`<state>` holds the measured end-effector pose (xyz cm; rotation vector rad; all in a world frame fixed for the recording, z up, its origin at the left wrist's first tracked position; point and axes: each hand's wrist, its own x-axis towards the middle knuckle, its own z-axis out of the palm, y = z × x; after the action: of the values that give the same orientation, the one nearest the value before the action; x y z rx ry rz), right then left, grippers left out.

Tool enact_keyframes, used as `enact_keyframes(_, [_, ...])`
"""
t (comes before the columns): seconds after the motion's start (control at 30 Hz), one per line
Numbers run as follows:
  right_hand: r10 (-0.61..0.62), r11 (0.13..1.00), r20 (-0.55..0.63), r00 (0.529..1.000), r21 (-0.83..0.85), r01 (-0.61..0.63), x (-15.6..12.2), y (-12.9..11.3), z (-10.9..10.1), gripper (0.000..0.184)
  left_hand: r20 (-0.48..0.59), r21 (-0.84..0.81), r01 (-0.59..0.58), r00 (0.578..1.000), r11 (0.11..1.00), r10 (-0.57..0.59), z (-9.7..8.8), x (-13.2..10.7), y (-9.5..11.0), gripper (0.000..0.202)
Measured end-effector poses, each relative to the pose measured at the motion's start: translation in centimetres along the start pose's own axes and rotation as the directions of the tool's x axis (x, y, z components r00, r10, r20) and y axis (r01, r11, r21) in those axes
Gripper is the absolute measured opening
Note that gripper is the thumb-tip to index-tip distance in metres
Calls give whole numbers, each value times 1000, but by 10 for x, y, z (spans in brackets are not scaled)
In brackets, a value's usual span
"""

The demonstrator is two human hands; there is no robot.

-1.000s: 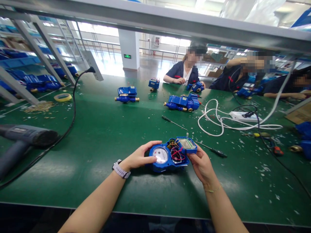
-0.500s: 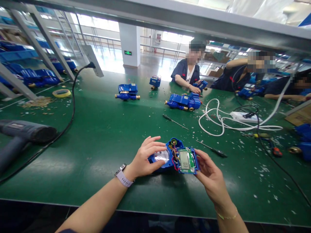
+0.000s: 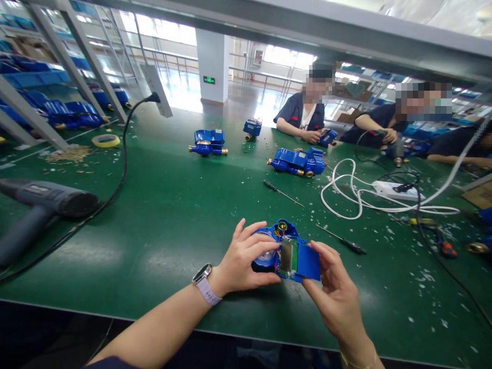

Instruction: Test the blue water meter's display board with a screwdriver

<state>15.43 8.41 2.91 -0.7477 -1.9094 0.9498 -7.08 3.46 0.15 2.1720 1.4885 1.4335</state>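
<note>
An opened blue water meter [image 3: 265,260] lies on the green bench in front of me, its round clear dial window partly under my fingers. My left hand [image 3: 244,259] is wrapped over the meter, fingertips reaching the edge of a green circuit board [image 3: 294,258] with a grey display. At the board's right side is a flat blue cover [image 3: 309,262]. My right hand [image 3: 333,274] grips this cover between thumb and fingers. A round yellowish part [image 3: 283,226] and thin coloured wires show in the meter's housing, partly hidden by the tilted board.
Two screwdrivers [image 3: 283,193] [image 3: 342,239] lie beyond the meter. A heat gun [image 3: 48,205] with a black cord is at left, near a tape roll [image 3: 105,140]. Several blue meters [image 3: 296,162], a white power strip [image 3: 397,190] and scraps are farther off. Co-workers sit opposite.
The board has tilted leftward, and the flat blue cover now shows at its right. My left fingers have shifted right onto the board's edge. A co-worker's hand now holds a heat gun.
</note>
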Motion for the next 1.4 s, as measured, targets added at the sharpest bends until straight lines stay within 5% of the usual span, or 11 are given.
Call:
enact_keyframes(0.37, [11,1000,-100,995,2,-11,-12,2,12,50,-33,7,39,999,999,-39,0,1,5,35])
enact_keyframes(0.53, [-99,988,-85,992,-127,88,0,-13,27,57,23,-174,157,988,972,-156,2,-3,1,63])
enact_keyframes(0.67, [-307,921,106,946,-218,323,14,-35,43,60,-1,-372,263,959,890,-284,4,-8,-6,89])
enact_keyframes(0.87, [-428,809,346,835,-265,524,19,-41,67,72,94,-642,402,886,653,-454,4,-9,-8,95])
enact_keyframes(1.03, [-412,775,400,819,-320,546,16,-30,70,65,108,-777,371,874,509,-473,6,-12,-9,82])
enact_keyframes(1.4, [-427,725,341,838,-425,542,0,-8,46,40,105,-826,318,898,466,-427,7,-12,-13,79])
